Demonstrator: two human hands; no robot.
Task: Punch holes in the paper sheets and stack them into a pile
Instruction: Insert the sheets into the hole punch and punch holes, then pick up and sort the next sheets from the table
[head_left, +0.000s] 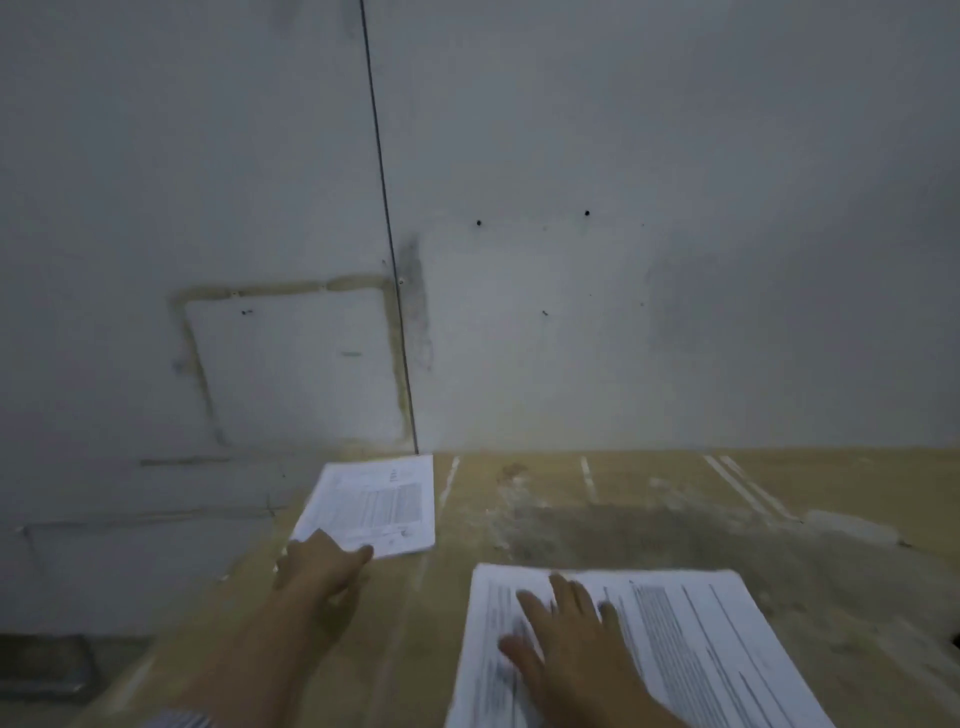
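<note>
A small printed paper sheet (378, 504) lies at the far left corner of the tan table (649, 525), close to the wall. My left hand (318, 564) reaches out to it, fingertips touching its near edge, fingers together and holding nothing. A larger spread of printed sheets (691, 639) lies at the near right. My right hand (566, 639) rests flat on those sheets with fingers apart. No hole punch is in view.
A grey wall (571, 208) rises right behind the table, with a thin black cable (387, 228) running down it. The table's left edge drops off beside my left arm. White stripes and a dark stain mark the table's middle.
</note>
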